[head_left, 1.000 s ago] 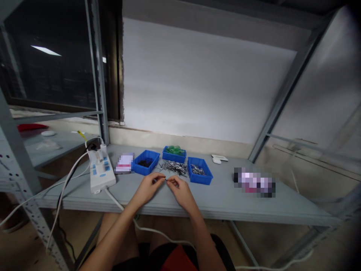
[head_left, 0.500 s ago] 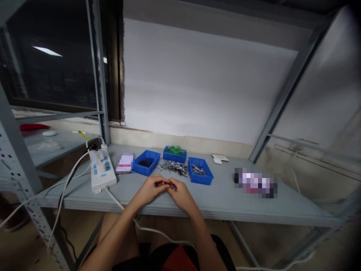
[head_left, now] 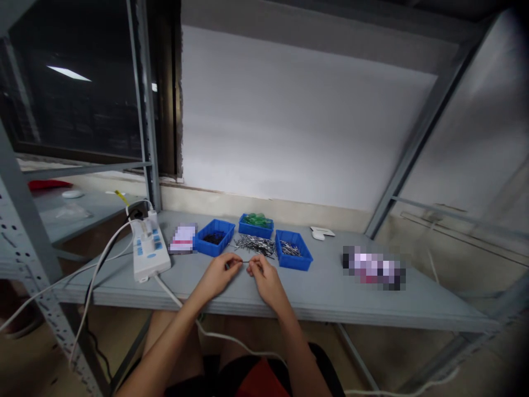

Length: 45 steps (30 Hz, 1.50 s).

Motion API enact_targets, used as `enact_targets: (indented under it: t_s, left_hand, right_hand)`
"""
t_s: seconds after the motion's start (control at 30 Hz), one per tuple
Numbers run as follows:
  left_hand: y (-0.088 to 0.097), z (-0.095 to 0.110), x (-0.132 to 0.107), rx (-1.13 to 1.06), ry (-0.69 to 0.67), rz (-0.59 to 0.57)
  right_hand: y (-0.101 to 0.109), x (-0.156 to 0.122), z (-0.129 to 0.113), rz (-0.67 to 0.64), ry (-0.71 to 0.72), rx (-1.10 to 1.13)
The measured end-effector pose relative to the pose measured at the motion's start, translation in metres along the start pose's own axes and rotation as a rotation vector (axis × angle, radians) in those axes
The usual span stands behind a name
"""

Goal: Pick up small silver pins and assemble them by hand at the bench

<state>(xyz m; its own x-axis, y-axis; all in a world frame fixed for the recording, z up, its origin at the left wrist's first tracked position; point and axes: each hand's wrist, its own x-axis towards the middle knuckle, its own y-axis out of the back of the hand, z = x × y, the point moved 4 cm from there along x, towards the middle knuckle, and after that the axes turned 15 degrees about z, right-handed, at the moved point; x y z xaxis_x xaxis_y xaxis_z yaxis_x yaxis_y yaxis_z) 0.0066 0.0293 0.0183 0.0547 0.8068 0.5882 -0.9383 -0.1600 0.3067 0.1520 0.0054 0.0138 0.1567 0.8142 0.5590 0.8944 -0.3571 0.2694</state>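
At lower centre, the left hand and right hand each pinch one end of a thin metal pin above the surface.

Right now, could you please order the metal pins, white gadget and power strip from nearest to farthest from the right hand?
1. metal pins, just beyond the right hand, which pinches a thin pin.
2. white gadget, back right.
3. power strip, far left.
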Motion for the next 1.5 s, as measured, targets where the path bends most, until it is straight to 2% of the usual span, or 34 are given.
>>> enact_targets:
  t_s: [0.13, 0.2, 0.3, 0.43, 0.57, 0.7, 0.8, 1.0, 1.1, 1.23, 1.33, 1.4, 1.47, 1.5]
  left_hand:
    - [-0.007, 0.004, -0.004, 0.041, -0.06, -0.194]
    - [-0.008, 0.007, -0.006, 0.056, -0.083, -0.244]
    - [-0.006, 0.009, -0.006, 0.064, -0.068, -0.21]
    - [-0.001, 0.005, -0.002, 0.034, -0.039, -0.067]
    - [0.004, 0.004, 0.001, 0.003, -0.037, 0.055]
    - [0.004, 0.013, -0.001, -0.027, -0.09, -0.019]
    - [0.003, 0.017, -0.004, -0.037, -0.103, -0.082]
    - [0.002, 0.016, -0.005, -0.036, -0.114, -0.105]
    - [0.002, 0.015, -0.005, -0.025, -0.115, -0.047]
    - [0.009, 0.015, -0.002, 0.029, -0.149, 0.126]
    - [0.024, 0.015, 0.01, 0.185, -0.227, 0.277]
    - [0.04, 0.011, 0.025, 0.358, -0.211, 0.393]
    - [0.052, 0.003, 0.042, 0.523, -0.148, 0.416]
    - [0.055, 0.0, 0.05, 0.579, -0.123, 0.36]
  right_hand:
    - [0.0, -0.001, 0.001, 0.009, 0.022, -0.012]
    - [-0.001, -0.001, 0.001, -0.006, 0.026, -0.008]
    - [0.0, 0.0, 0.001, 0.01, 0.007, 0.008]
    - [0.002, 0.002, 0.001, 0.045, -0.013, 0.017]
    - [-0.002, 0.001, 0.002, -0.03, -0.015, 0.011]
    - [-0.007, -0.002, -0.002, -0.141, 0.062, -0.014]
    - [-0.007, -0.004, -0.006, -0.155, 0.116, -0.083]
    - [-0.006, -0.003, -0.009, -0.161, 0.122, -0.086]
    - [-0.006, -0.002, -0.006, -0.137, 0.094, -0.05]
    - [-0.005, 0.001, 0.002, -0.069, 0.009, -0.025]
    - [-0.005, 0.002, 0.004, -0.041, -0.026, -0.029]
    - [-0.006, 0.001, 0.003, -0.051, -0.034, -0.033]
    - [-0.006, 0.001, 0.001, -0.058, -0.034, -0.035]
    - [-0.005, 0.001, 0.0, -0.06, -0.032, -0.034]
